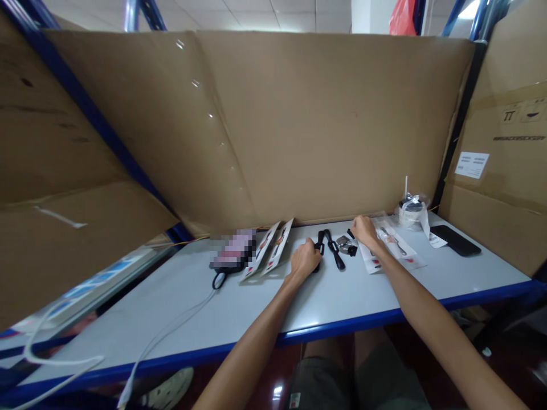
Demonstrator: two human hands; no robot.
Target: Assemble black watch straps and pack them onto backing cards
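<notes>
My left hand [305, 259] is closed on a black watch strap piece [318, 247] lying on the pale table [265, 302]. A second black strap [335, 251] lies just to its right. My right hand [363, 229] is curled, its fingers touching a small black part [351, 233] beside a small metallic and black piece [346, 244]. What those fingers hold, if anything, is too small to make out. Under my right wrist lie white packaging cards [395, 247] with a strap pictured on them.
Two white product cards [269, 250] lean left of my left hand, beside a blurred dark device [233, 256] with a white cable [171, 333]. A bagged round item [412, 209] and a black phone [455, 240] sit at right. Cardboard walls [273, 125] enclose the table.
</notes>
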